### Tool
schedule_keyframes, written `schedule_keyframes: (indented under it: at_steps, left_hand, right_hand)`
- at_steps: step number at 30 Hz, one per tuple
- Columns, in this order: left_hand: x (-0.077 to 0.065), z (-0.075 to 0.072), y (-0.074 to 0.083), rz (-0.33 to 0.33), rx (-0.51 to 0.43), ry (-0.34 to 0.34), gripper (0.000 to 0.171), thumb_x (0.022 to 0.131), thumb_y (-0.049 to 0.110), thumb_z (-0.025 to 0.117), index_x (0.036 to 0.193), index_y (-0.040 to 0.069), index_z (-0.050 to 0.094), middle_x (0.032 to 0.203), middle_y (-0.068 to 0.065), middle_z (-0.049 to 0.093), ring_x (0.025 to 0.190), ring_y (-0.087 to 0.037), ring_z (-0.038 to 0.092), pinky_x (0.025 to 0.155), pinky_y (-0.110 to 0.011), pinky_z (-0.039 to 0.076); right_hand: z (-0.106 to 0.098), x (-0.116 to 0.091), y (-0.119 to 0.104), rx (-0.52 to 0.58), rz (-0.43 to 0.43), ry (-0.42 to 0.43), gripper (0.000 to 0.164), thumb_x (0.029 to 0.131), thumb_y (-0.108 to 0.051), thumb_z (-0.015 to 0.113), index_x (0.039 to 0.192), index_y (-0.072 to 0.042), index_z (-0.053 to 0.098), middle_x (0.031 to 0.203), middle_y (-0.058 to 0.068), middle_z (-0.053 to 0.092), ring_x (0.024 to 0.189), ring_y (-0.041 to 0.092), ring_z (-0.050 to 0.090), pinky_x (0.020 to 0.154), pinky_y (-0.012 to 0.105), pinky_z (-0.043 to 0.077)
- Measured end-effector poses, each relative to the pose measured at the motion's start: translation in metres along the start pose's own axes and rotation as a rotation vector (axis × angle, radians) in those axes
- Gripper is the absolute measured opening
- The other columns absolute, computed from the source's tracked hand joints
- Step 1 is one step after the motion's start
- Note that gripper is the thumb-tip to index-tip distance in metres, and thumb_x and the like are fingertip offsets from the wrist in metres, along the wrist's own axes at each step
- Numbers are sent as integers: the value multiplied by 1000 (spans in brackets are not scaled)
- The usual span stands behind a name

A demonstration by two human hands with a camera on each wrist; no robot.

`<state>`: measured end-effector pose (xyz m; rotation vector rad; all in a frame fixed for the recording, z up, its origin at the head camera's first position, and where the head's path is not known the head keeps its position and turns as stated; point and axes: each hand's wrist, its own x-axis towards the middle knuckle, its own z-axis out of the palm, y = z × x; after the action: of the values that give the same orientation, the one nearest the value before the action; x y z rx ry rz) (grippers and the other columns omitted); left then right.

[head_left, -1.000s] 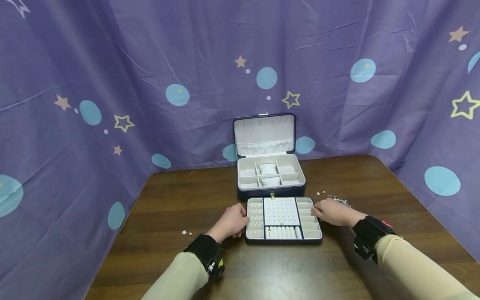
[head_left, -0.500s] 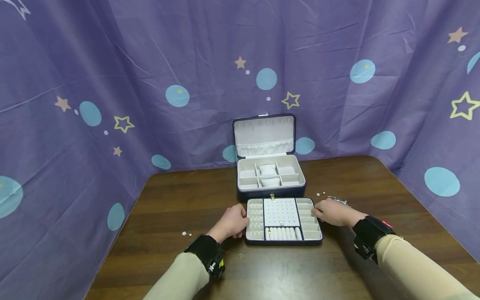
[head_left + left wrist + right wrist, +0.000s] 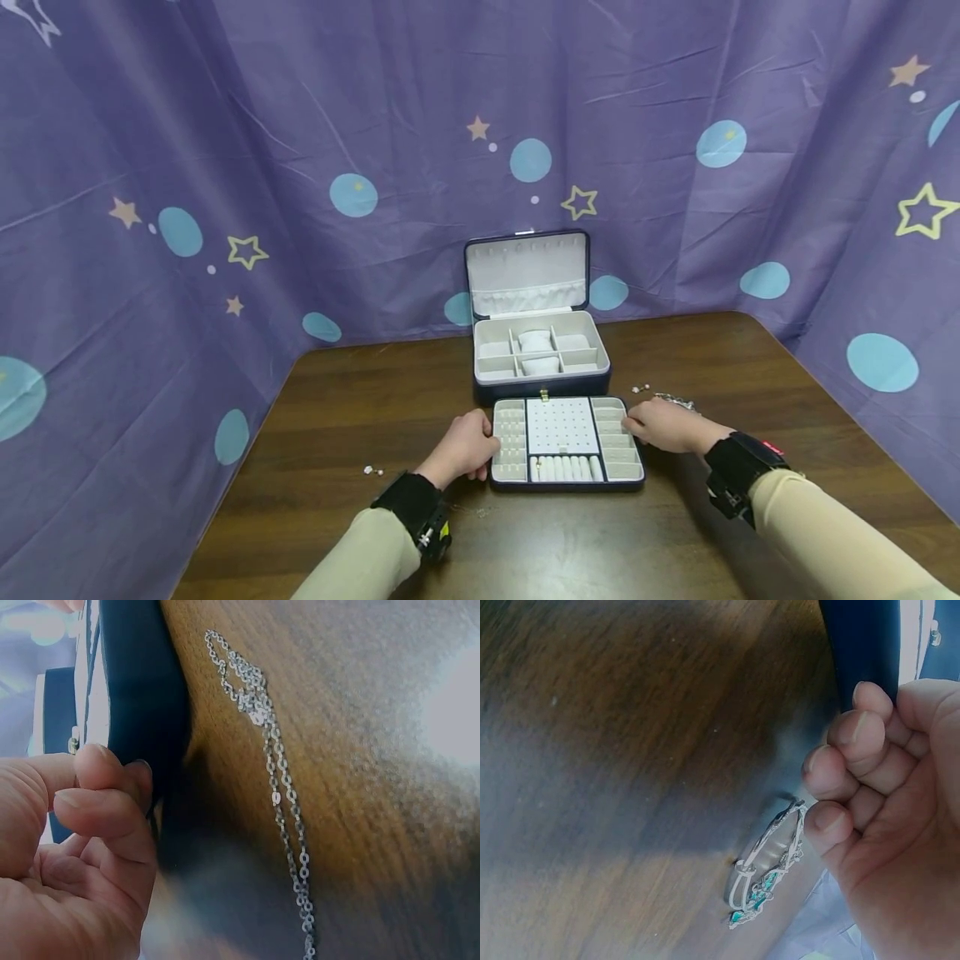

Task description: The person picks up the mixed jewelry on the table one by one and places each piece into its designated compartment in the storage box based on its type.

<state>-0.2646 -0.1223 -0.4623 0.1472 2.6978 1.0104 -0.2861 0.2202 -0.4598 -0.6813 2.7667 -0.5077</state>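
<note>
A dark blue jewelry tray [image 3: 567, 486] lies flat on the table, with pale compartments, a white dotted panel and a row of ring rolls. My left hand [image 3: 463, 446] grips its left edge, thumb over the rim and fingers curled against the dark side. At the opposite edge my right hand [image 3: 667, 423] pinches the rim in the same way. Below the left hand, a silver chain necklace [image 3: 256, 712] lies on the wood. Close to my right fingers rests a silver bracelet [image 3: 761, 891] with green stones.
Directly behind the tray stands an open jewelry box [image 3: 542, 387], its lid [image 3: 528, 265] raised, with two white cushions inside. Small earrings [image 3: 369, 470] lie on the table at left, and another pair of earrings [image 3: 637, 389] right of the box. A purple curtain [image 3: 405, 100] hangs behind.
</note>
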Motion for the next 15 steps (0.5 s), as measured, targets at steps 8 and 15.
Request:
schedule_keyframes:
  at_steps: [8, 15]
  left_hand:
    - [-1, 0, 1, 7, -19, 9, 14, 90, 3, 63, 87, 3, 49, 53, -10, 59, 33, -11, 50, 33, -23, 40]
    - [-3, 0, 0, 23, -22, 13, 14, 87, 2, 62, 84, 3, 48, 48, -8, 58, 31, -10, 49, 32, -23, 40]
  right_hand:
    - [0, 0, 0, -3, -3, 1, 23, 105, -21, 55, 87, -14, 67, 70, -6, 55, 65, 11, 51, 64, 32, 43]
    - [0, 0, 4, 16, 1, 4, 23, 105, -25, 55, 94, -12, 69, 72, -4, 56, 67, 12, 51, 64, 33, 43]
